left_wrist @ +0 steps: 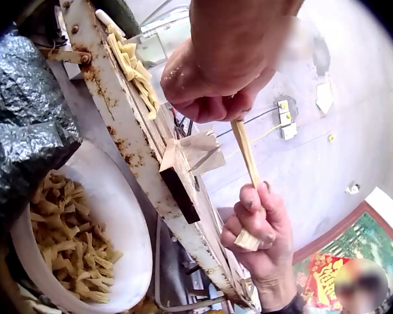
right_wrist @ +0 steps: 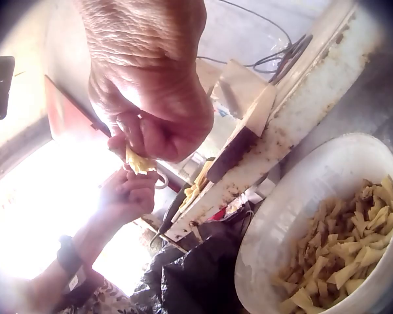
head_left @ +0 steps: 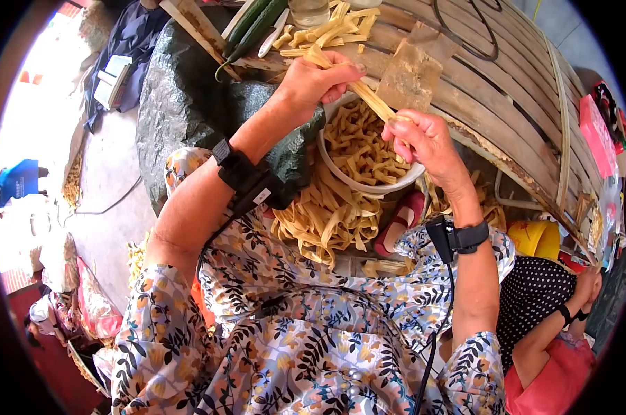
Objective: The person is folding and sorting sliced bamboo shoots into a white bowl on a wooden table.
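A pale yellow strip bundle (head_left: 373, 99) is stretched between the two hands, above a white tub (head_left: 381, 187) of short, twisted yellow pieces. The left hand (head_left: 318, 79) grips its upper end, fingers curled round it. Around the lower end curl the fingers of the right hand (head_left: 424, 146). In the left wrist view the bundle (left_wrist: 245, 154) runs down from the left hand (left_wrist: 216, 82) to the right hand (left_wrist: 262, 229), its cut end poking out below the fingers. The right wrist view shows the right hand (right_wrist: 150, 91) close up, with a frayed end (right_wrist: 139, 162) beneath it.
A wooden board (head_left: 410, 69) lies on the slatted bench (head_left: 493, 90), near more yellow strips (head_left: 337, 31) and green cucumbers (head_left: 254, 28). Long loose strips (head_left: 327, 221) are heaped below the tub. A dark plastic bag (head_left: 181, 104) is at left; another person (head_left: 551, 360) sits at right.
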Demonstrator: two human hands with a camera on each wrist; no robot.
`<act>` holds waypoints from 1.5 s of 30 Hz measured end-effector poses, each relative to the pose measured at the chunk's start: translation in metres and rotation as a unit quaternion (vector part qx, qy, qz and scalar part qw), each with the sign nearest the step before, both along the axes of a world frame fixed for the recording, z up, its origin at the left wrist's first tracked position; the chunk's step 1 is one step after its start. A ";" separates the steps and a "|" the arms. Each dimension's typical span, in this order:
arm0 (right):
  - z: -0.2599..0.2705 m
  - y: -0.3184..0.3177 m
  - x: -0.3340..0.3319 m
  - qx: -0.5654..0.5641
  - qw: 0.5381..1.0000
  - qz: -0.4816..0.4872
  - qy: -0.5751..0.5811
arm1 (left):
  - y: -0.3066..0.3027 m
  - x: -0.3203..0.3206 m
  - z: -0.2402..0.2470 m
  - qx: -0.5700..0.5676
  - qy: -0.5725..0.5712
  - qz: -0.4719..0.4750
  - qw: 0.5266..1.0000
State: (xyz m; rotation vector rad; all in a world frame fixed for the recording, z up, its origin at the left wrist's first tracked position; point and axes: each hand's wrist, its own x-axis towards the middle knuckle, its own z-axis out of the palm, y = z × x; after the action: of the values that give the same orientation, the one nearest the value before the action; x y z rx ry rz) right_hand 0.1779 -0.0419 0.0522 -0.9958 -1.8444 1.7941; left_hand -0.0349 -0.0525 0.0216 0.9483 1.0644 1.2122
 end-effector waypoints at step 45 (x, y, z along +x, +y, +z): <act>-0.001 0.000 -0.008 0.019 0.999 -0.021 -0.017 | -0.012 0.029 0.010 -0.061 0.021 -0.149 0.987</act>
State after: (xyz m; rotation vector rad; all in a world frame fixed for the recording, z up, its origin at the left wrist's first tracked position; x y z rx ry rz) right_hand 0.1696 -0.0422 0.0512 -1.0484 -1.8565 1.7231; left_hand -0.0061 -0.0643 0.0320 1.0004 0.9788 0.8749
